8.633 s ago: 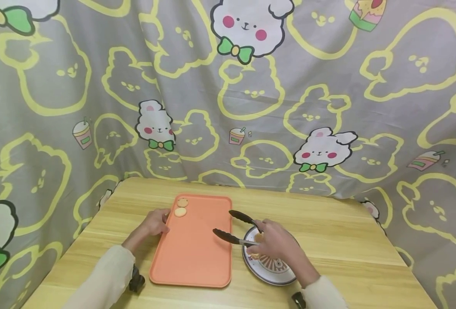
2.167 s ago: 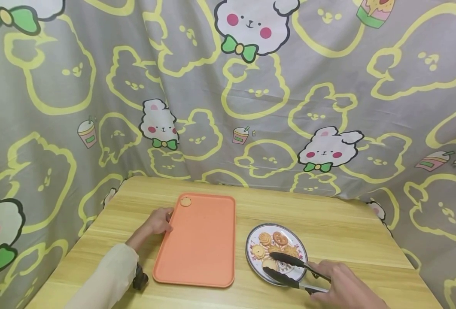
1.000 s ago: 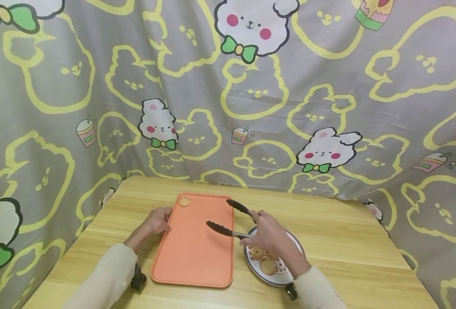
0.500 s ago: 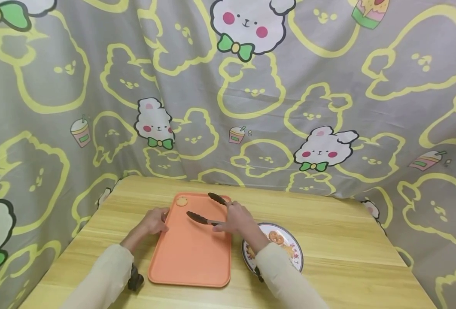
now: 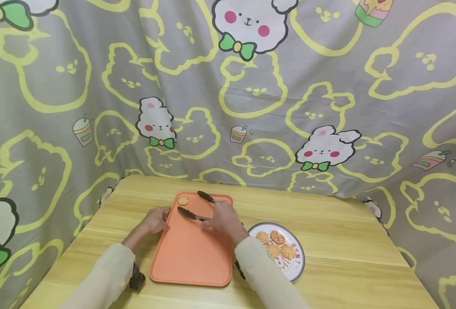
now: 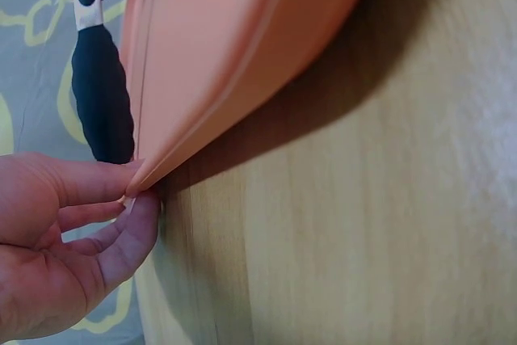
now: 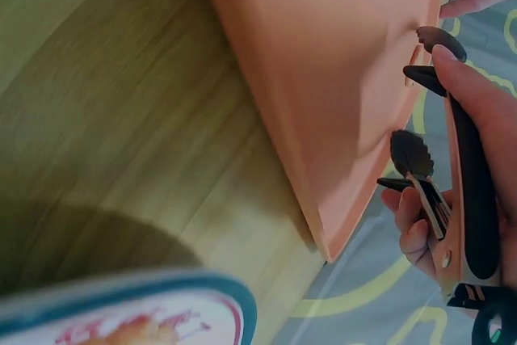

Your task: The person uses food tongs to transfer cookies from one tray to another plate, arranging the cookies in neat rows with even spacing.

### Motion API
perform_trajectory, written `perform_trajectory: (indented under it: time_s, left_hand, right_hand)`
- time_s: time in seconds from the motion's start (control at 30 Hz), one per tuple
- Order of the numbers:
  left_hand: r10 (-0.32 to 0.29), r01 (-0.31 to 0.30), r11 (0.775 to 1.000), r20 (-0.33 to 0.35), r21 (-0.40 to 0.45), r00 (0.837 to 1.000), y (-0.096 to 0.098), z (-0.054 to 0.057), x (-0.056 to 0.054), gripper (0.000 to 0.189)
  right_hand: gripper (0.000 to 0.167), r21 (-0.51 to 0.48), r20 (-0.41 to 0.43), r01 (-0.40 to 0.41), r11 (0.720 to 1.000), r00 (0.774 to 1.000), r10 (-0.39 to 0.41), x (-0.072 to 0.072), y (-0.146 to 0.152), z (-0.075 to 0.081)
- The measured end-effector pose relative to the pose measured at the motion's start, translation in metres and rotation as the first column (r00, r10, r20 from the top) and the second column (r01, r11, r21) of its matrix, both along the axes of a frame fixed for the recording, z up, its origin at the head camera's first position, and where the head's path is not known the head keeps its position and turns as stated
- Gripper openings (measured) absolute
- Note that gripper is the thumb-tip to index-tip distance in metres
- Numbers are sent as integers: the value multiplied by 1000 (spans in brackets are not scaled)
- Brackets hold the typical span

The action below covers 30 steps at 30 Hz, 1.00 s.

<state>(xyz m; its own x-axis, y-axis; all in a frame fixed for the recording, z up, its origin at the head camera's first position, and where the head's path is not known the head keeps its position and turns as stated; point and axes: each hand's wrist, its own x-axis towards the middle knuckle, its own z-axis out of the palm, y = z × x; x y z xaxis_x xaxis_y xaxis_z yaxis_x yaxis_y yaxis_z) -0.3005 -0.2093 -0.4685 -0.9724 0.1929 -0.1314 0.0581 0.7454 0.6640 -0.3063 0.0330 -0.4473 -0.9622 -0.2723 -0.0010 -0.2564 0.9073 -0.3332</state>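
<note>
My left hand (image 5: 156,220) pinches the left edge of an orange tray (image 5: 191,253) between thumb and fingers, as the left wrist view shows. A round cookie (image 5: 183,200) lies in the tray's far left corner. My right hand (image 5: 225,219) grips black-tipped tongs (image 5: 189,213) over the tray's far half. The tong arms are spread, with nothing between them, and their tips are close to the cookie. Right of the tray stands a patterned plate (image 5: 292,234) holding several cookies, among them a pretzel-shaped one (image 5: 277,237). My right sleeve hides the plate's near left part.
Both tray and plate stand on a wooden table (image 5: 351,244). A grey curtain (image 5: 259,128) with cartoon animals hangs close behind the table and along its sides. Wood surface extends to the right of the plate.
Two cookies lay on the tray at first; now one does, the pale one having left it. The tongs have swung from the plate leftward to the tray's far corner. My left hand stays put.
</note>
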Motion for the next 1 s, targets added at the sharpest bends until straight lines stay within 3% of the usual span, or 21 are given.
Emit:
perform_trajectory:
  time_s: [0.13, 0.27, 0.4, 0.6, 1.0]
  left_hand:
    - [3, -3, 1000, 5, -11, 1000, -1, 1, -1, 75]
    - [14, -14, 1000, 20, -12, 1000, 0, 1, -1, 76]
    - [2, -2, 1000, 3, -24, 1000, 0, 0, -1, 75]
    - [-1, 0, 1000, -23, -29, 1000, 0, 0, -1, 74]
    - [4, -4, 1000, -16, -21, 1000, 1, 2, 1, 73]
  right_hand:
    - [47, -11, 4, -11, 1000, 1000, 11, -2, -8, -1]
    - [44, 37, -30, -16, 999, 999, 17, -3, -17, -2]
    - [44, 70, -35, -4, 998, 999, 6, -3, -23, -2]
    - [40, 42, -28, 17, 999, 999, -16, -3, -26, -3]
    - [44, 91, -114, 0, 996, 993, 11, -4, -26, -5]
